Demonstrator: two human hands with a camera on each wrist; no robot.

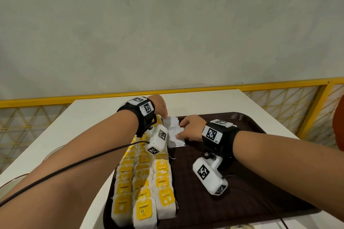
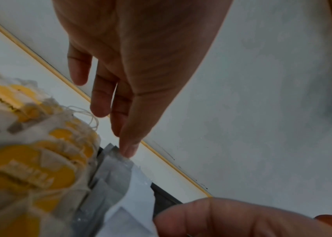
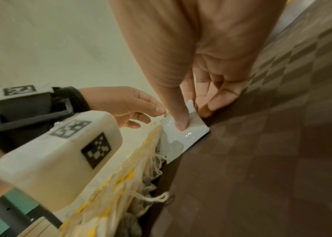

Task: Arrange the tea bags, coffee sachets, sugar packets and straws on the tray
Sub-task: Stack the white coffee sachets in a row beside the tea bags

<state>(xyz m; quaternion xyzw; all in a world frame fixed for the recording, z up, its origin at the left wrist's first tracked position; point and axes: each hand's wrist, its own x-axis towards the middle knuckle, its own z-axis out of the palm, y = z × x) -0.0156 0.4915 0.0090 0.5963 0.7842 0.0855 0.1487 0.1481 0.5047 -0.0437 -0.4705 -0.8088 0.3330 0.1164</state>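
Note:
A brown tray (image 1: 242,210) lies on a white table. Several yellow-tagged tea bags (image 1: 143,182) fill overlapping rows along its left side. Beside their far end lies a short row of white sugar packets (image 1: 174,135). My left hand (image 1: 164,116) reaches over the tea bags with straight fingers, and one fingertip (image 2: 128,152) touches the far end of the packets (image 2: 120,184). My right hand (image 1: 179,129) holds the packets (image 3: 189,133): the thumb (image 3: 181,125) presses on top while the curled fingers (image 3: 211,104) sit against their right edge. No straws or coffee sachets show.
The white table (image 1: 93,117) ends at a yellow mesh railing (image 1: 186,89) before a grey wall. A black cable (image 1: 74,163) runs along my left forearm. The tray's right half (image 3: 262,160) is bare. Something orange (image 1: 339,126) sits at the right edge.

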